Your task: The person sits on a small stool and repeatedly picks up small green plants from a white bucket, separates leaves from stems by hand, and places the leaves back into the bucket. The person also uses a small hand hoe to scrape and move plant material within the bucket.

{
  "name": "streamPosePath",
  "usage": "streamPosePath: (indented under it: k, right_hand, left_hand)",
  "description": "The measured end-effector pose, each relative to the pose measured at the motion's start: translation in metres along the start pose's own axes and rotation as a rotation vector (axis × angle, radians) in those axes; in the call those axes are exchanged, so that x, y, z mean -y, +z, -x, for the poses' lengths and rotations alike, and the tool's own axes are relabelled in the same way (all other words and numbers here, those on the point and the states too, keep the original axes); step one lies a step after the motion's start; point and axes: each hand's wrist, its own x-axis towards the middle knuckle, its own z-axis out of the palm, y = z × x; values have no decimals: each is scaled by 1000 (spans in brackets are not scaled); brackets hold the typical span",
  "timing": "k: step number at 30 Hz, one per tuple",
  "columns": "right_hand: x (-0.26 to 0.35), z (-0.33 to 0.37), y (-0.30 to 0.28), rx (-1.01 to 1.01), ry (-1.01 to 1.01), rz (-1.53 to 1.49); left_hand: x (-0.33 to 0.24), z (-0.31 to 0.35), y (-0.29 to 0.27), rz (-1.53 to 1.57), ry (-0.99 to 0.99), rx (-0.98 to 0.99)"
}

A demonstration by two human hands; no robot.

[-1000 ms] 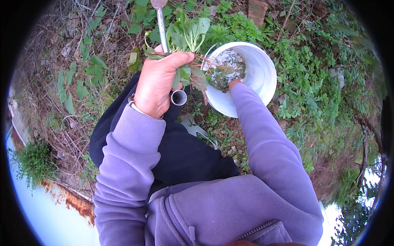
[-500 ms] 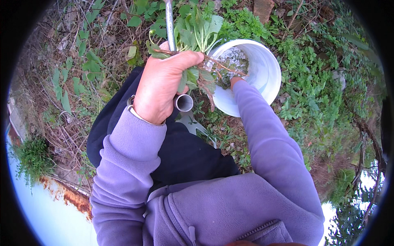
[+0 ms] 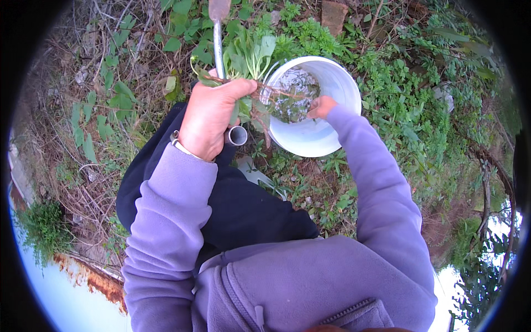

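My left hand [image 3: 213,110] is closed around a metal digging tool with a flat rusty blade [image 3: 219,10] and a hollow tube handle [image 3: 238,135]. The same hand grips a leafy green plant [image 3: 249,58], its thumb pressed over the stem. Thin brown roots [image 3: 282,91] trail from the plant across the rim of a white bucket [image 3: 337,86]. Inside the bucket lie loose green sprigs [image 3: 296,102] against a wet, shiny bottom. Over the bucket's right part, my right hand [image 3: 322,107] has its fingers pinched together close to the root ends; what they hold cannot be made out.
Low green weeds [image 3: 409,105] surround the bucket on the right. Dry twigs [image 3: 94,188] and vines cover the ground at left. A brick [image 3: 334,17] lies beyond the bucket. Below the tube handle, a pale object [image 3: 254,172] shows beside my dark trouser leg [image 3: 254,213].
My right hand has risen from deeper in the bucket, with its fingers now visible. The bucket, plant and left hand sit slightly further left in view, and the tool's blade has come into sight.
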Motion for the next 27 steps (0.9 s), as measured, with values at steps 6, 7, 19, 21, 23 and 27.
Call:
streamPosePath:
  k: [6, 7, 19, 21, 23, 27]
  right_hand:
    - [77, 74, -51, 76, -258, -805]
    - [93, 86, -53, 74, -315, -848]
    - [181, 121, -39, -192, -474, -769]
    - [156, 119, -37, -232, -534, -732]
    - [125, 121, -11, -279, -440, 87]
    - [78, 124, 70, -6, -172, 709]
  left_hand:
    - [6, 5, 4, -141, -44, 10]
    - [5, 6, 6, -109, -67, 17]
    - [12, 11, 16, -59, -5, 168]
    - [10, 9, 8, 47, -2, 118]
    - [3, 8, -4, 16, 4, 19]
    - [-8, 30, -25, 236, 120, 39]
